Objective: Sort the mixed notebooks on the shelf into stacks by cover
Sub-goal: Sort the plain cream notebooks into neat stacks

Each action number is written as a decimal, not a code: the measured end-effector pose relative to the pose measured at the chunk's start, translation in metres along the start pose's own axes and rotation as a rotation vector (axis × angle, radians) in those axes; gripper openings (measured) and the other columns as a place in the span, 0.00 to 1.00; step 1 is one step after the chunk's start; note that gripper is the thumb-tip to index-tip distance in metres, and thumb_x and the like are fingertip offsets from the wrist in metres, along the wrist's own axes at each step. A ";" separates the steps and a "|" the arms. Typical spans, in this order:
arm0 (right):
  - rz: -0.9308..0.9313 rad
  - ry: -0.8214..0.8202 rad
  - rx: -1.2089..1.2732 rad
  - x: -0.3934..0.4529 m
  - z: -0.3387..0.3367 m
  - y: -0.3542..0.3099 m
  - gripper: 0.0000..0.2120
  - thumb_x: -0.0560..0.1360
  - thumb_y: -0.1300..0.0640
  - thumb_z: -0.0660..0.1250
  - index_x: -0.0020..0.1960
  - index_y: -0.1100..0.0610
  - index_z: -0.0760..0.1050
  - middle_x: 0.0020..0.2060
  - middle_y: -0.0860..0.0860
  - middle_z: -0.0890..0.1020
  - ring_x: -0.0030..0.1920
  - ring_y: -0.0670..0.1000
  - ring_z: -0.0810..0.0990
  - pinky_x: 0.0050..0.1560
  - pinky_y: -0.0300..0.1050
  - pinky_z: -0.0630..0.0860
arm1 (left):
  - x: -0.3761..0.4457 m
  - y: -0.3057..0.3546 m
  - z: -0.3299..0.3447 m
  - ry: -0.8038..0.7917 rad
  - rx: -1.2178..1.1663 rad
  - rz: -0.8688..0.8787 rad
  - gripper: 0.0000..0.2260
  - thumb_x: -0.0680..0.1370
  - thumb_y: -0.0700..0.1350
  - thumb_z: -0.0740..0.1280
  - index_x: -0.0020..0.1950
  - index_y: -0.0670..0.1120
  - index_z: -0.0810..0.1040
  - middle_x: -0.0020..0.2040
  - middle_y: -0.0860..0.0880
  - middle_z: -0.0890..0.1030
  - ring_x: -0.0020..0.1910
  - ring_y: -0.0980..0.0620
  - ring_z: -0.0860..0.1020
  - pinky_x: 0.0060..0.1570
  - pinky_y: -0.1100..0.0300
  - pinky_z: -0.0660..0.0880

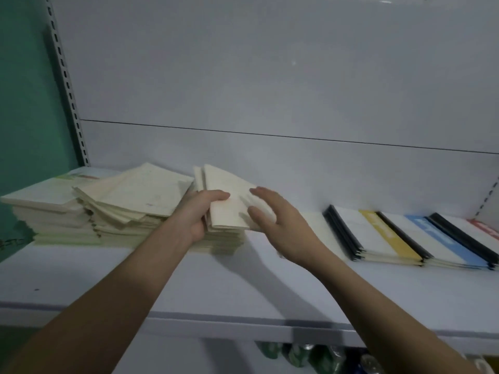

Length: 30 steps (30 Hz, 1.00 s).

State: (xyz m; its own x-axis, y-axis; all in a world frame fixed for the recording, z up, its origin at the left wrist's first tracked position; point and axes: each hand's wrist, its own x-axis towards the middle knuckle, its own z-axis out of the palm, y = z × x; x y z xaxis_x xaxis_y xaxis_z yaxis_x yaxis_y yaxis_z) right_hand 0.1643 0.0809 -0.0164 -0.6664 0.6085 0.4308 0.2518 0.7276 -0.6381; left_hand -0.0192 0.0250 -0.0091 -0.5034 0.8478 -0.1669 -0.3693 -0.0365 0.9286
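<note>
From the shelf's front edge [243, 323], the left hand [199, 214] has its grip curled round a few cream notebooks [229, 209] tilted on the middle stack, long axis running front to back, while the right hand [280, 225], fingers loosely spread, touches their right side.
</note>
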 end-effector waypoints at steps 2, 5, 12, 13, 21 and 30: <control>0.196 0.154 0.071 -0.010 -0.017 0.024 0.26 0.79 0.48 0.63 0.75 0.51 0.62 0.71 0.47 0.68 0.67 0.47 0.70 0.69 0.45 0.65 | 0.000 -0.014 0.021 -0.008 -0.021 -0.049 0.15 0.75 0.38 0.68 0.62 0.37 0.77 0.56 0.38 0.82 0.51 0.42 0.83 0.44 0.51 0.82; 0.556 0.113 0.661 -0.026 -0.037 0.054 0.29 0.78 0.53 0.67 0.74 0.57 0.60 0.62 0.51 0.73 0.56 0.49 0.79 0.59 0.54 0.78 | -0.003 -0.038 0.052 -0.036 -0.018 -0.078 0.16 0.75 0.39 0.68 0.63 0.38 0.76 0.55 0.38 0.83 0.47 0.43 0.83 0.30 0.54 0.80; 0.657 0.207 0.609 -0.044 -0.055 0.117 0.21 0.77 0.62 0.66 0.69 0.62 0.68 0.57 0.55 0.79 0.51 0.53 0.82 0.46 0.47 0.83 | 0.006 -0.092 0.101 -0.091 0.031 -0.079 0.18 0.77 0.33 0.67 0.66 0.39 0.73 0.61 0.40 0.80 0.51 0.45 0.81 0.41 0.56 0.82; 0.643 0.211 0.534 -0.043 -0.057 0.121 0.17 0.77 0.61 0.66 0.66 0.61 0.71 0.55 0.54 0.80 0.49 0.51 0.82 0.45 0.44 0.82 | 0.012 -0.095 0.104 -0.092 0.039 -0.076 0.18 0.77 0.33 0.67 0.66 0.39 0.72 0.61 0.40 0.80 0.50 0.45 0.81 0.41 0.55 0.82; 0.603 0.047 -0.269 -0.009 -0.056 0.138 0.13 0.78 0.53 0.60 0.56 0.63 0.70 0.57 0.60 0.74 0.57 0.61 0.73 0.50 0.48 0.70 | 0.057 -0.117 0.105 0.127 0.854 0.181 0.24 0.78 0.52 0.64 0.71 0.43 0.68 0.69 0.40 0.72 0.64 0.41 0.73 0.62 0.45 0.73; 0.574 0.299 -0.167 -0.034 -0.013 0.155 0.21 0.78 0.55 0.61 0.68 0.64 0.65 0.63 0.59 0.72 0.63 0.60 0.71 0.61 0.50 0.69 | 0.061 -0.132 0.092 -0.024 0.889 0.221 0.23 0.79 0.51 0.61 0.73 0.46 0.68 0.68 0.47 0.76 0.63 0.47 0.76 0.64 0.50 0.72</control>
State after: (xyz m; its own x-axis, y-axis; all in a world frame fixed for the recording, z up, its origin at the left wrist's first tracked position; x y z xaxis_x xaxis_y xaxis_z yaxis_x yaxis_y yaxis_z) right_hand 0.2350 0.1769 -0.1221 -0.1775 0.9578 0.2259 0.6300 0.2870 -0.7216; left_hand 0.0707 0.1307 -0.1108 -0.4712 0.8810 0.0423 0.4753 0.2132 0.8536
